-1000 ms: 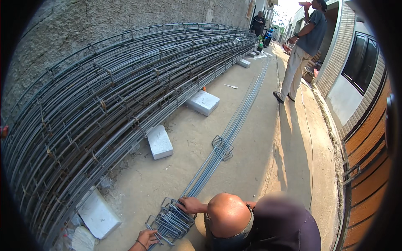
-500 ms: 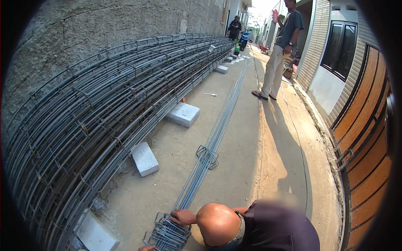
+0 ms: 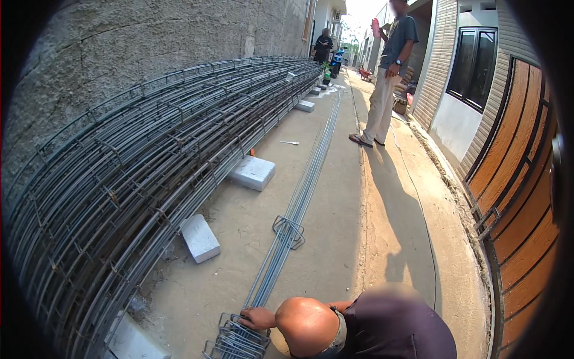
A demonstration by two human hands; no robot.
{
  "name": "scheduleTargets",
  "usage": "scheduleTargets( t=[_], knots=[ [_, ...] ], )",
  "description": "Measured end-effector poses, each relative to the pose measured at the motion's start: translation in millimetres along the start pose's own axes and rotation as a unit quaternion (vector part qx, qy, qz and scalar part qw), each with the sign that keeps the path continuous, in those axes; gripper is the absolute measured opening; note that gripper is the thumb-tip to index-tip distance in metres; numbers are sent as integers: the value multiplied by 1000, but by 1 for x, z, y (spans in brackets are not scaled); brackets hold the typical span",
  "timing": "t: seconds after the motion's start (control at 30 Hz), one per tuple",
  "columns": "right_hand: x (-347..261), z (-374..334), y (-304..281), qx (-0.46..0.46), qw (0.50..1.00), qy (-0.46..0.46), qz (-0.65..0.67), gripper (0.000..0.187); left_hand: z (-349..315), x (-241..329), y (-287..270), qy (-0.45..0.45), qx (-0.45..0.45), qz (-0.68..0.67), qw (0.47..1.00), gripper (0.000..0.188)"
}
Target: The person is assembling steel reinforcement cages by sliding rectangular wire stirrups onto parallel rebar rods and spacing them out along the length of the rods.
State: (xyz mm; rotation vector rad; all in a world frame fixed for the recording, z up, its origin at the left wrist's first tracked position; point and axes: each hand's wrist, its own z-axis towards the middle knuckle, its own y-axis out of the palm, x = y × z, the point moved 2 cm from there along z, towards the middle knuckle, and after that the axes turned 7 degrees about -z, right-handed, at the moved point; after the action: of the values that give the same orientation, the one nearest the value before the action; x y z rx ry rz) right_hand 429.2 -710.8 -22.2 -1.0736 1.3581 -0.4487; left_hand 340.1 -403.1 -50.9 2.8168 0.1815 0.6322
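the right hand [image 3: 258, 318] lies on piled metal loops [image 3: 239, 344] — grip closed or loose, i can't make out.

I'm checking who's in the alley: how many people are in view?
3: one crouching person at the lower right, one standing person at the upper right, one dark-clad person at the far end. Others may be hidden.
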Motion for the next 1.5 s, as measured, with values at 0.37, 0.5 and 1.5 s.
scheduleTargets(
  t=[0.37,0.5,1.5],
  knots=[
    [-5,-4,-7,-23,999,28,37,39,-19,6,12,-1,-7,3,1000,29],
    [-3,-4,-4,-19,999,28,30,38,-13,4,7,-8,8,7,1000,29],
    [-3,-3,-5,-3,999,15,39,35,-20,9,13,-4,21,26,999,26]
  ],
)
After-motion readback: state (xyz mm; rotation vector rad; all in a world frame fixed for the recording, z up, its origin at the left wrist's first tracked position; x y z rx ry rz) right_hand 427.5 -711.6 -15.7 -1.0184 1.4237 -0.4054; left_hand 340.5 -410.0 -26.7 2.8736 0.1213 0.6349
